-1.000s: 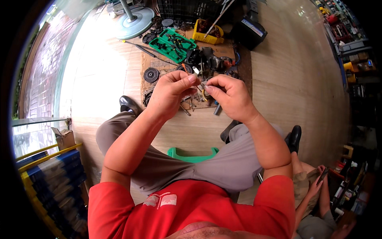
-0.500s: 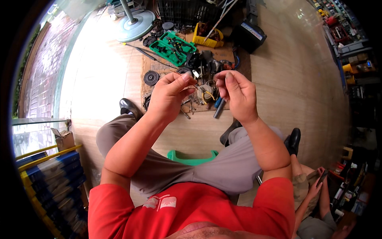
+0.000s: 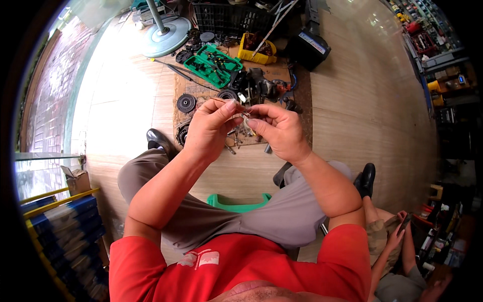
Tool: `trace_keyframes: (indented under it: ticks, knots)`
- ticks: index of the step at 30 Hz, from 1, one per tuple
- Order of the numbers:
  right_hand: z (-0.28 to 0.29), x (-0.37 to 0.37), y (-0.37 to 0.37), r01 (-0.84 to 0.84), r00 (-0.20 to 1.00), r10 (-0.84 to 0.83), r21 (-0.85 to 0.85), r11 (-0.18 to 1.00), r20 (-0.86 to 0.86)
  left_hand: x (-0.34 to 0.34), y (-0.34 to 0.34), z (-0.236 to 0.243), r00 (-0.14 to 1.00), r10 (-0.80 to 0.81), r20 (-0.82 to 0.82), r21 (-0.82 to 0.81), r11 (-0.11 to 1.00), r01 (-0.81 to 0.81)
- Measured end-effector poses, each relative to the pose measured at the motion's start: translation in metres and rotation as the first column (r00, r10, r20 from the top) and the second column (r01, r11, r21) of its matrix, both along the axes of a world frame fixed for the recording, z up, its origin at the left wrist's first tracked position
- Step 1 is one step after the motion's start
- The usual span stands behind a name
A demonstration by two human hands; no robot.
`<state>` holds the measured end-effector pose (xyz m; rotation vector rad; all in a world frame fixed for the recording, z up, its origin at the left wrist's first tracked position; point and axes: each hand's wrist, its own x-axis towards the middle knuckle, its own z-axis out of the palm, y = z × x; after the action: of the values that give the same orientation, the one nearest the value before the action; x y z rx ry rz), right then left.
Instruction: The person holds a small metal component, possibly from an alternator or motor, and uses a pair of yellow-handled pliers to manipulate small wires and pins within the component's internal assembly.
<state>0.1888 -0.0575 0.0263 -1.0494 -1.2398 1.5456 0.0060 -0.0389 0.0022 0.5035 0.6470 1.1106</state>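
A fine, wiry piece [image 3: 246, 115] in midair

Left to right on my feed: a round, ribbed black disc [image 3: 186, 102] on scuffed brown board [image 3: 304, 132]; the curled left hand [image 3: 205, 132]; the wiry piece, its long axis and direction too small to read; the inward-bent right hand [image 3: 286, 135]. Whether either grip is clamped on it, I can't tell.

The thin strands [image 3: 245, 115] between my left hand [image 3: 207, 128] and right hand [image 3: 280, 132] are too small to tell apart. My trousers [image 3: 188, 214] partly hide the green seat [image 3: 239, 206]. The far grey pole [image 3: 157, 17] is cut off by the top edge.
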Motion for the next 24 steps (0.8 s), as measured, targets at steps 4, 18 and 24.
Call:
trace_keyframes:
  ticks: [4,18,24]
  knots:
    - [-0.001,-0.001,-0.002,0.009,1.000,-0.009,-0.018,1.000,-0.026,0.004,-0.004,-0.001,0.999,-0.002,0.033,-0.010,1.000,0.002]
    - [-0.002,0.003,0.000,0.075,0.990,-0.081,0.055,0.996,0.112,0.005,-0.001,-0.006,0.978,-0.022,-0.207,0.241,0.968,0.073]
    - [0.000,0.003,-0.002,0.059,0.913,-0.200,0.371,0.927,0.355,0.008,-0.003,-0.008,0.969,0.026,-0.247,0.213,0.977,0.028]
